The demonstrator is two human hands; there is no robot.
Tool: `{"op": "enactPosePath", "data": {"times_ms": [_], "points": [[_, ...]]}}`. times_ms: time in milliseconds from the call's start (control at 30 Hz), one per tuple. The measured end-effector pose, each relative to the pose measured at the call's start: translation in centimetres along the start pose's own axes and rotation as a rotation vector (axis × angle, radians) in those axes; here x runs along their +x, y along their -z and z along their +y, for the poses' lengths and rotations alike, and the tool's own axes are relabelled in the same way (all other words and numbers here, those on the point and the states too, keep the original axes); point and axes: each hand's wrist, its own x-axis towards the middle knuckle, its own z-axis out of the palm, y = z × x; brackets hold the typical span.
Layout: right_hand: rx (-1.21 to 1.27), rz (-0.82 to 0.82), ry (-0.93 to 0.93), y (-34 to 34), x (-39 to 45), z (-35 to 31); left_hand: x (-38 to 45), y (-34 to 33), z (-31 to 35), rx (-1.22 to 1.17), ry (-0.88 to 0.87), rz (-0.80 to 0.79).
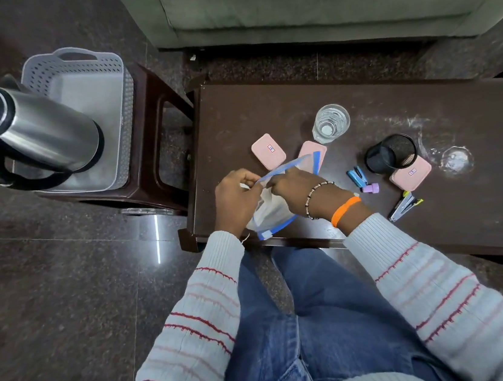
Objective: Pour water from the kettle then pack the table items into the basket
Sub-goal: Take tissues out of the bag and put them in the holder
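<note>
1. The basket stands on a dark stool to the left of the table, with the steel kettle next to it on the near side, partly covering it in this view. Nothing can be seen lying inside the basket.
2. Both hands are busy with a clear zip bag with blue edges, at the near left corner of the table. The left hand pinches the blue rim, and the right hand grips the same rim from the other side.
3. The bag hangs partly over the table edge, so if one hand lets go it may slide to the floor.
4. The glass with water stands just beyond the hands. A careless reach toward the pink boxes could tip it and wet the things near it.
5. The black mesh cup leans on another pink box, so it may roll when that box is taken.
6. The staplers and the small purple item are small and could be forgotten.
</note>
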Motion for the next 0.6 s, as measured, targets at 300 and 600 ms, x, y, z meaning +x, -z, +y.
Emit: {"op": "enactPosePath", "data": {"times_ms": [300,600], "points": [[0.631,0.742,-0.151,2.8,-4.7,1.0,0.5,0.7,-0.3,-0.083,0.069,-0.038],[1.211,0.814,-0.049,4.5,-5.8,1.2,0.8,0.5,2.0,0.009,-0.109,-0.062]]}}
